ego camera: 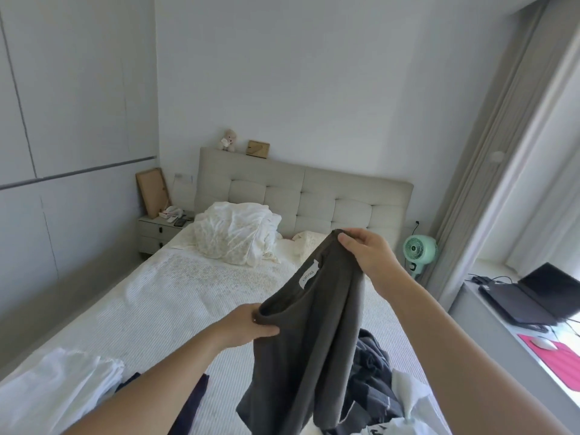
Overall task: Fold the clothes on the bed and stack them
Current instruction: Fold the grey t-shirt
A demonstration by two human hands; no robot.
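Head view showed a dark grey garment (pixel 314 324) held up over the bed (pixel 175 296) — the left hand (pixel 248 324) pinching its near edge, the right hand (pixel 367 252) gripping the far edge, fingers (pixel 348 240) curled round the cloth. It looked like the spreading-out step; next it probably needed laying flat on the bed — clear of the unfolded dark clothes (pixel 373 381) below.

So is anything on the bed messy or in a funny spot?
Yes. A white duvet sits bunched in a crumpled heap by the headboard instead of lying flat. Dark clothes lie in a tangled pile at the near right. The grey shirt held by both hands hangs unfolded.
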